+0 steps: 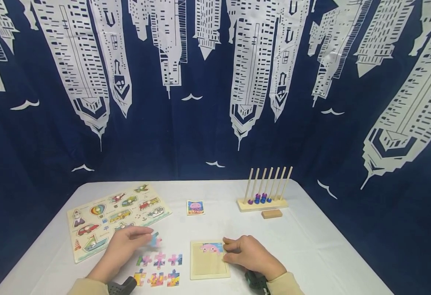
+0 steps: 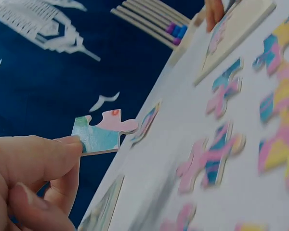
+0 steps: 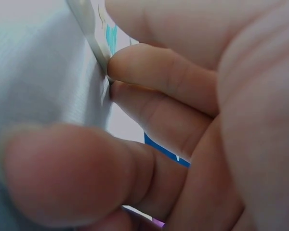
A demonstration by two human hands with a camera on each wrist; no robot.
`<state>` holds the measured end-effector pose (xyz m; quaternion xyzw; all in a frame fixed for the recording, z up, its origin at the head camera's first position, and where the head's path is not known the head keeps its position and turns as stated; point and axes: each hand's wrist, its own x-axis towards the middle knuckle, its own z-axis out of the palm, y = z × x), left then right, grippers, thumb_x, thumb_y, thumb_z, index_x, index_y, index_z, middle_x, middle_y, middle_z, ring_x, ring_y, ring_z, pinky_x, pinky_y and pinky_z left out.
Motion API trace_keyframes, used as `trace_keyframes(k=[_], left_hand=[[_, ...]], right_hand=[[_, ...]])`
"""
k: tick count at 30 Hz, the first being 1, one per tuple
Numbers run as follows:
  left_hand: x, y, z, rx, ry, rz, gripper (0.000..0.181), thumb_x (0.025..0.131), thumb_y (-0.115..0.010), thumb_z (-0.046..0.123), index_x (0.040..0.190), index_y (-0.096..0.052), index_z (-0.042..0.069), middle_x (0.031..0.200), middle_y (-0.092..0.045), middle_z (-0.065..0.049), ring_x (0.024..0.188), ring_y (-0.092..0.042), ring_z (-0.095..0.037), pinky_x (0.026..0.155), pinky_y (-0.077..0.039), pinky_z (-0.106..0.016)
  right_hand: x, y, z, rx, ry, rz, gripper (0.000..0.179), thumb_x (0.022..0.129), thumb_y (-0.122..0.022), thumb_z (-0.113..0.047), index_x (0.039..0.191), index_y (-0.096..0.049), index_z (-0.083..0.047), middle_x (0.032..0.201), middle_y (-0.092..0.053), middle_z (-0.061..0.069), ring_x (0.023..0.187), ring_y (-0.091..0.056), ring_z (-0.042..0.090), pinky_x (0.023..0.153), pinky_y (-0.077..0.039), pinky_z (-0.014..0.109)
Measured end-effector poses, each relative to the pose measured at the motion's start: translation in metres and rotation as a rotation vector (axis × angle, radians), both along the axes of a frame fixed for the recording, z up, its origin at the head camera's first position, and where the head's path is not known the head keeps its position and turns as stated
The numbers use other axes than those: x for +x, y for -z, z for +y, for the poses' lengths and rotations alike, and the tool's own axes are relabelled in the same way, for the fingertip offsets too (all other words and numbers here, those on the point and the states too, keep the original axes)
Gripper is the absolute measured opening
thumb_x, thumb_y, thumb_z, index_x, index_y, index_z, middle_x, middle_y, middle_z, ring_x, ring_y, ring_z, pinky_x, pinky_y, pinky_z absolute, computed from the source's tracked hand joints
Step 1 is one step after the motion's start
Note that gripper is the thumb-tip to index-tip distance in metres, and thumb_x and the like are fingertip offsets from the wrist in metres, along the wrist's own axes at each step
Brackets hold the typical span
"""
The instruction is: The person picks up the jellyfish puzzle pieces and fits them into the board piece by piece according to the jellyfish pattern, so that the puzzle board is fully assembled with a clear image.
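Observation:
Between thumb and fingers, my left hand (image 1: 125,245) pinches a jigsaw piece (image 2: 98,134) in light blue and pink, raised above the table. Below it on the cloth, loose jigsaw pieces (image 1: 159,259) lie in two rows, pink and blue ones behind, yellow and pink ones in front. The square wooden puzzle tray (image 1: 209,276) lies right of them, with joined pieces (image 1: 212,248) showing a pink face along its upper right. Slightly bent fingers of my right hand (image 1: 250,255) touch the tray's right edge; in the right wrist view fingertips (image 3: 123,62) meet that edge.
A picture card (image 1: 195,207) with a pink octopus lies behind the tray. At back left is a wooden vehicle puzzle board (image 1: 106,207). Back right stands a peg rack (image 1: 263,205) with purple and blue beads, a small wooden block (image 1: 271,214) before it.

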<state>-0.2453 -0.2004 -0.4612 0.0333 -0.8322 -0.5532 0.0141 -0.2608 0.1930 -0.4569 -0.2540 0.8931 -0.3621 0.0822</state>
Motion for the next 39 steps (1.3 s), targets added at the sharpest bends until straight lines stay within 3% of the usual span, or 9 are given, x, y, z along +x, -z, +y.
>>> trace_keyframes(k=[4,8,14,17,21,26,29,36,39], left_hand=[[-0.004,-0.005,0.019,0.032,0.046,0.002,0.028,0.089,-0.08,0.035,0.111,-0.079,0.017,0.12,-0.074,0.002,0.12,-0.062,-0.018,0.095,-0.049,-0.032],[-0.007,-0.008,0.041,0.023,0.067,-0.001,0.02,0.089,-0.08,0.028,0.106,-0.079,0.017,0.111,-0.076,0.003,0.106,-0.066,-0.014,0.089,-0.051,-0.035],[-0.011,-0.007,0.078,-0.031,0.185,0.069,0.016,0.088,-0.08,0.019,0.103,-0.079,0.013,0.105,-0.077,0.001,0.095,-0.067,-0.014,0.085,-0.054,-0.036],[-0.011,-0.005,0.093,-0.056,0.266,0.086,0.016,0.088,-0.079,0.016,0.103,-0.078,0.01,0.101,-0.077,0.0,0.091,-0.068,-0.014,0.081,-0.055,-0.035],[-0.013,-0.002,0.108,-0.099,0.325,0.094,0.014,0.089,-0.077,0.013,0.103,-0.077,0.009,0.093,-0.076,0.002,0.085,-0.067,-0.012,0.076,-0.055,-0.032],[-0.015,0.001,0.119,-0.216,0.305,0.13,0.011,0.088,-0.077,0.014,0.099,-0.077,0.014,0.083,-0.072,0.008,0.078,-0.065,-0.009,0.075,-0.053,-0.033],[-0.017,0.002,0.122,-0.264,0.283,0.136,0.009,0.088,-0.077,0.014,0.097,-0.077,0.016,0.082,-0.07,0.01,0.078,-0.063,-0.008,0.075,-0.051,-0.034],[-0.019,0.005,0.128,-0.357,0.233,0.133,0.008,0.088,-0.079,0.017,0.095,-0.077,0.021,0.082,-0.07,0.013,0.077,-0.061,-0.007,0.07,-0.049,-0.033],[-0.018,0.007,0.13,-0.388,0.213,0.156,0.011,0.088,-0.08,0.018,0.096,-0.077,0.023,0.086,-0.072,0.012,0.081,-0.065,-0.009,0.071,-0.051,-0.036]], right_hand=[[0.0,0.001,0.002,-0.004,0.0,-0.003,0.04,0.09,-0.079,-0.029,0.118,-0.075,-0.001,0.136,-0.065,0.016,0.036,-0.042,0.004,0.038,-0.041,0.024],[0.001,0.001,0.003,0.012,-0.001,0.002,0.039,0.09,-0.079,-0.03,0.118,-0.076,-0.003,0.135,-0.066,0.014,0.059,-0.068,0.015,0.049,-0.049,0.024],[0.001,0.0,0.004,-0.002,0.001,-0.008,0.039,0.091,-0.078,-0.029,0.118,-0.075,-0.001,0.135,-0.066,0.016,0.045,-0.056,0.01,0.045,-0.046,0.025],[0.0,-0.001,0.004,0.023,-0.008,0.021,0.039,0.091,-0.078,-0.031,0.118,-0.076,-0.003,0.134,-0.067,0.013,0.08,-0.076,0.019,0.069,-0.059,0.03],[-0.001,-0.001,0.003,0.053,-0.012,0.044,0.038,0.092,-0.077,-0.035,0.117,-0.077,-0.007,0.133,-0.069,0.009,0.128,-0.063,0.029,0.096,-0.055,0.037],[0.0,-0.003,0.002,0.047,-0.014,0.036,0.038,0.092,-0.077,-0.034,0.117,-0.077,-0.006,0.133,-0.068,0.011,0.124,-0.066,0.029,0.085,-0.054,0.026],[0.001,-0.004,0.0,0.034,-0.013,0.015,0.038,0.092,-0.077,-0.032,0.118,-0.076,-0.005,0.134,-0.067,0.013,0.099,-0.075,0.026,0.072,-0.053,0.024],[0.001,-0.004,0.0,0.064,0.0,0.035,0.037,0.092,-0.077,-0.035,0.117,-0.077,-0.007,0.134,-0.068,0.009,0.128,-0.063,0.029,0.1,-0.054,0.041],[0.001,-0.004,0.0,0.059,0.003,0.031,0.037,0.092,-0.077,-0.035,0.117,-0.077,-0.007,0.134,-0.068,0.009,0.129,-0.062,0.03,0.102,-0.053,0.045]])
